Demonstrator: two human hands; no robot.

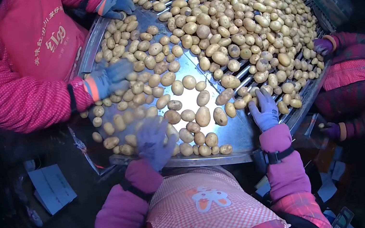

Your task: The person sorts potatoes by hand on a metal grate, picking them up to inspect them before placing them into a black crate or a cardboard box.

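Note:
My left hand (154,141), in a grey-purple glove, is over the left front part of a metal sorting table (241,140). It is blurred by motion, but its fingers look spread, and several potatoes (186,149) lie beside it. My right hand (266,111), gloved alike, rests at the table's right front, palm down with its fingers apart. Its fingertips touch potatoes (239,103) at the edge of the slatted part. I see no potato gripped in either hand. Loose potatoes lie on the shiny sheet between my hands.
A large heap of potatoes (234,21) covers the metal bars at the back and right. On the left, a co-worker's gloved hands (113,79) reach among potatoes. Another person's gloved hand (324,45) is at the right edge. Flattened cardboard (53,186) lies below left.

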